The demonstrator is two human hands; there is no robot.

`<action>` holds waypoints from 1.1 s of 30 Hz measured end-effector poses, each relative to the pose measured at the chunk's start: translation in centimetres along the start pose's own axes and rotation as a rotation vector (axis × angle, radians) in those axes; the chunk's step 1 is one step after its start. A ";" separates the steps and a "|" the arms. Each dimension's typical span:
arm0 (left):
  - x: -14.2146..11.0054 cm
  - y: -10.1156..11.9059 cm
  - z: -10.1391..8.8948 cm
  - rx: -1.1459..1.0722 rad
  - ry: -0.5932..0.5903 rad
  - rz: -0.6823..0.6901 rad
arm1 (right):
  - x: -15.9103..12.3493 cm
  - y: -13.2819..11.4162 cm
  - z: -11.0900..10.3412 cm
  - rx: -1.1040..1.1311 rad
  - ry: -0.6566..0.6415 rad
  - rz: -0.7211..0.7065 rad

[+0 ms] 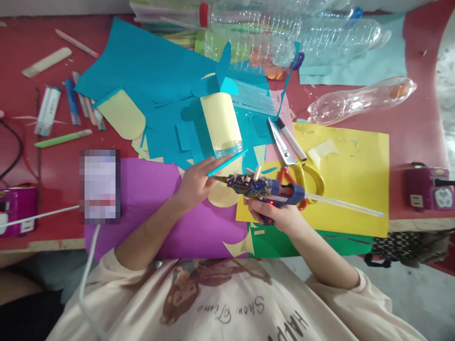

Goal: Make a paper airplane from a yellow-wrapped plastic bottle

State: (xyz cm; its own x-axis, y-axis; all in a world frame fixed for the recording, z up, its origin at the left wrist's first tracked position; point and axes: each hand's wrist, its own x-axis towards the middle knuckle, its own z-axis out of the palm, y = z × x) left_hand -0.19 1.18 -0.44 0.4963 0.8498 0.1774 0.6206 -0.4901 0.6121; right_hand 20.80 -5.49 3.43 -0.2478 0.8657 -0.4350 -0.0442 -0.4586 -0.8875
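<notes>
My left hand (195, 184) is closed on a rounded cream paper piece (223, 196) along its blue paper edge strip (227, 163). In my right hand (273, 213) is a dark blue hot glue gun (263, 189), its front crusted with scraps and a small red light lit. The nozzle points left and is at the blue strip beside my left fingers; I cannot tell if it touches. A clear glue stick (348, 204) sticks out of the gun's back. Just beyond lies a cream-wrapped clear bottle piece (221, 121) with blue paper at its far end.
Scissors (284, 147) and a marker (291, 139) lie right of centre on yellow card (362, 175). Clear plastic bottles (256, 38) line the back. A second cream piece (124, 116) rests on blue card (131, 61). A phone (100, 187) with a white cable is at left.
</notes>
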 end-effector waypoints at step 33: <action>0.1 0.3 -0.1 0.009 -0.024 -0.003 | 0.1 -0.4 0.2 -0.040 0.009 0.007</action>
State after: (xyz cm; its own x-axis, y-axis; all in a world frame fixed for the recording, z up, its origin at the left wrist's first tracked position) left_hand -0.06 1.17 -0.16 0.5087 0.8465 0.1569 0.6276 -0.4894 0.6055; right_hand 20.59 -5.26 3.72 -0.2395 0.8643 -0.4423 -0.0040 -0.4564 -0.8898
